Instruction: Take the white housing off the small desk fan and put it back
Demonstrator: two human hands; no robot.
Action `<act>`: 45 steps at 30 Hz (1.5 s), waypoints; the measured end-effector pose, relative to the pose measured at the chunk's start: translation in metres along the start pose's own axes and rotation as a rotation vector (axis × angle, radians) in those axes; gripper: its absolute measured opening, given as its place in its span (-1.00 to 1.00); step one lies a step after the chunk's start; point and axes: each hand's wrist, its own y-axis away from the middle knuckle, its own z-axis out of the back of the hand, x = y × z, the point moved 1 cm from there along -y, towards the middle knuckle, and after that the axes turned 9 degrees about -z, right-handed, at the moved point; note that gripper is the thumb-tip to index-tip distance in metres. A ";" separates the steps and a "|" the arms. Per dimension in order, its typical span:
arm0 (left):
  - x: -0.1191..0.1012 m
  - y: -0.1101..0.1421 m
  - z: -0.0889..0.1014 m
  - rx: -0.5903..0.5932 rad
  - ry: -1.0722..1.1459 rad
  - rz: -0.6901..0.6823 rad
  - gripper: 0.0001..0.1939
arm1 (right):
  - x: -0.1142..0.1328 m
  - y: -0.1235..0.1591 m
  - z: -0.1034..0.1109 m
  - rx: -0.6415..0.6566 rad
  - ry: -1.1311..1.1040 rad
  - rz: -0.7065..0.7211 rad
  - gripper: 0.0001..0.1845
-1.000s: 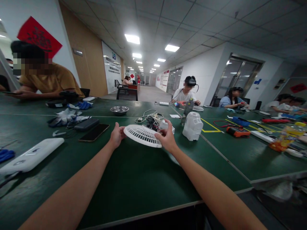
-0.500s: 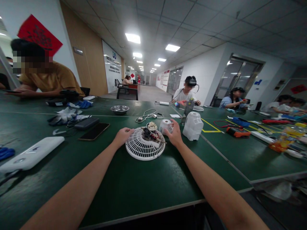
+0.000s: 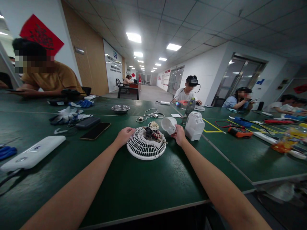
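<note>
A round white fan grille [image 3: 141, 152] lies on the green table in front of me. On it sits a motor assembly [image 3: 153, 134] with dark parts and coloured wires. My left hand [image 3: 125, 135] grips the grille's left edge, its thumb partly hidden. In my right hand [image 3: 179, 135] is a white plastic motor cover [image 3: 168, 125], tilted so that its hollow side shows, just right of the motor. A larger white vented housing [image 3: 194, 126] stands upright to the right of this hand.
A clear bottle [image 3: 189, 110] stands behind the housing. A white cable [image 3: 150, 115] and a metal bowl [image 3: 120, 109] lie farther back. At left are a phone [image 3: 95, 131], gloves [image 3: 66, 115] and a white device [image 3: 33, 152]. An orange multimeter [image 3: 240, 132] lies right. Co-workers sit around.
My right hand has closed on the motor cover and turned it over; its vented top faced up before, and now its hollow side shows. My left hand stays at the grille.
</note>
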 end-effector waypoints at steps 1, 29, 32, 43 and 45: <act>0.000 -0.001 0.000 -0.015 -0.010 -0.004 -0.44 | 0.001 0.002 -0.001 0.035 -0.046 -0.040 -0.54; -0.009 0.004 0.002 -0.021 -0.076 -0.016 -0.46 | 0.018 0.045 -0.029 0.346 -0.395 -0.156 -0.58; -0.008 0.004 0.001 -0.002 -0.110 -0.035 -0.46 | 0.019 0.047 -0.028 0.204 -0.286 0.132 -0.44; -0.019 0.008 0.001 -0.001 -0.312 -0.068 -0.52 | 0.027 0.074 -0.037 0.208 0.507 0.737 -0.07; -0.022 0.010 0.001 -0.006 -0.338 -0.083 -0.53 | 0.027 0.074 -0.039 0.216 0.524 0.754 -0.08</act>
